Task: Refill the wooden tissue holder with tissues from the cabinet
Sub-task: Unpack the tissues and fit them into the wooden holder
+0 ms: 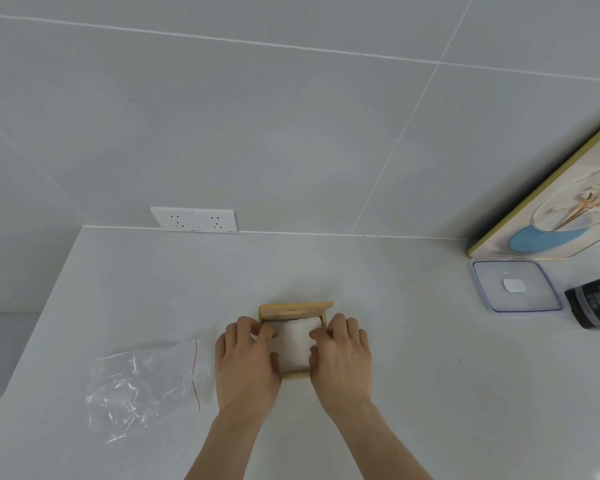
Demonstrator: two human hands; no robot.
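Note:
The wooden tissue holder point(296, 310) lies on the white counter, its light wood back wall standing up at the far side. A white stack of tissues point(294, 344) sits inside its frame. My left hand point(246, 358) rests over the holder's left side, fingertips on the tissues' left edge. Over the right side lies my right hand point(342, 358), with its fingertips and thumb on the tissues' right edge. Both hands hide the holder's side rails.
An empty clear zip bag point(146, 386) with a red seal line lies left of my hands. At the right stand a clear lidded container point(515, 285), a dark jar point(594, 301) and a framed picture point(548, 216) leaning on the tiled wall. Wall sockets point(194, 220) sit behind.

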